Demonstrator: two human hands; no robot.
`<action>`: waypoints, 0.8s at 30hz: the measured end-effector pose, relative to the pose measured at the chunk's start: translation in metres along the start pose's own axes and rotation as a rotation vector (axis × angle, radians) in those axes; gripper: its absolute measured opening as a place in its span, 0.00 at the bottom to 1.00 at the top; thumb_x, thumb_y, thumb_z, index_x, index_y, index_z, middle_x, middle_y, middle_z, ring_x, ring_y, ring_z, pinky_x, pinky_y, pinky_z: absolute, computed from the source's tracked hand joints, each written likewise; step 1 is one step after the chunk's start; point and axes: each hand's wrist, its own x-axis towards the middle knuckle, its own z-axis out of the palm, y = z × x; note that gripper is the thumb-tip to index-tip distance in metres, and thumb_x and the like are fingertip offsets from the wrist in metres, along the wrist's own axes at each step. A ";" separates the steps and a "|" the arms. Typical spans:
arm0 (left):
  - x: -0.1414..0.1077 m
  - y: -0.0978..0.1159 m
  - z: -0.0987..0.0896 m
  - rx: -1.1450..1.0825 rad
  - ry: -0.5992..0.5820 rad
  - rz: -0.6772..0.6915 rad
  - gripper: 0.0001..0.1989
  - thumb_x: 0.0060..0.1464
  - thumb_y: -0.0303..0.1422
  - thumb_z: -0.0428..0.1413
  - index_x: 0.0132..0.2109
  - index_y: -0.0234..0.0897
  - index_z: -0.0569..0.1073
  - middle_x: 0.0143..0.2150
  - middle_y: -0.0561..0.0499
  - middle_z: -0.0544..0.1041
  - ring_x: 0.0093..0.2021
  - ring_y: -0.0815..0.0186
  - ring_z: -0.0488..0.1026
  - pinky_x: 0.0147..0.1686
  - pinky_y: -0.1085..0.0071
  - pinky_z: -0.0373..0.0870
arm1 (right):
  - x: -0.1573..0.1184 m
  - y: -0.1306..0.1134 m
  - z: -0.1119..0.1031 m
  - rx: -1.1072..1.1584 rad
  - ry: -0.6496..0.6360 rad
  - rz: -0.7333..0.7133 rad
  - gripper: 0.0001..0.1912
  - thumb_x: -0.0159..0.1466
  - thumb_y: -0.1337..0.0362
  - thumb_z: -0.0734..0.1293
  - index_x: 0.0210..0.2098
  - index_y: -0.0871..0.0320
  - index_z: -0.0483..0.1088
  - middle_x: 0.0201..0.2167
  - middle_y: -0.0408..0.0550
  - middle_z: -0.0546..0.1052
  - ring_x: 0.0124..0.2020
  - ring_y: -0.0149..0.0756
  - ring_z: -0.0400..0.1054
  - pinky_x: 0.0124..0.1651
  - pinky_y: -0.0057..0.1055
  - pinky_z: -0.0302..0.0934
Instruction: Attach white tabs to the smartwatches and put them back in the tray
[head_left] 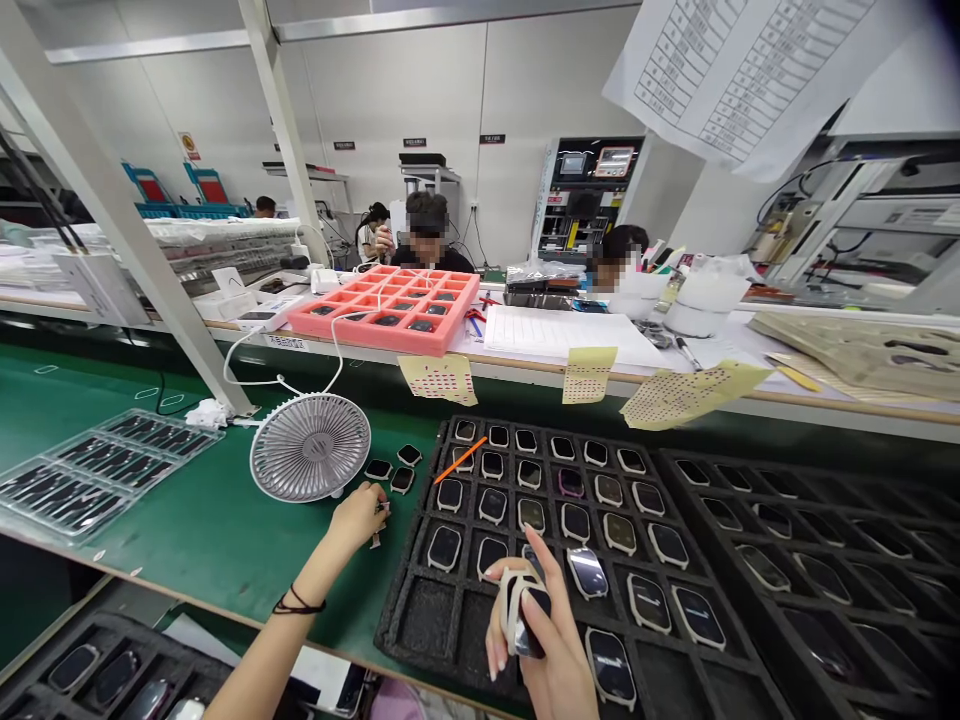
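Over the front of a black foam tray (pixel 420 560), my right hand (pixel 559 640) is closed around a smartwatch case (pixel 534 628) with a dark glossy face. Pale frame edges show between its fingers; whether a second case is in the grip I cannot tell. My left hand (pixel 356 522) reaches onto the green table, its fingers bent together at some small pale pieces (pixel 376 540); what they pinch is hidden. Just beyond those fingers lie three loose watch cases (pixel 402 481). Rows of watch cases (pixel 575 522) fill many tray compartments, and an orange stick (pixel 460 459) lies across the tray's far left.
A grey fan (pixel 311 447) stands left of the tray, beside clear plastic trays (pixel 97 470) of dark parts. Another foam tray (pixel 810 560) adjoins at right. A shelf behind holds a pink foam tray (pixel 390 305) and papers (pixel 570 332). Several people sit beyond.
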 end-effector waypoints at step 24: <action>-0.102 0.108 -0.069 -0.444 -0.070 1.220 0.12 0.60 0.28 0.54 0.46 0.47 0.78 0.40 0.48 0.81 0.41 0.61 0.75 0.45 0.65 0.70 | 0.006 -0.009 -0.004 0.137 -0.118 0.208 0.32 0.65 0.60 0.64 0.65 0.47 0.50 0.24 0.38 0.70 0.14 0.28 0.62 0.15 0.27 0.62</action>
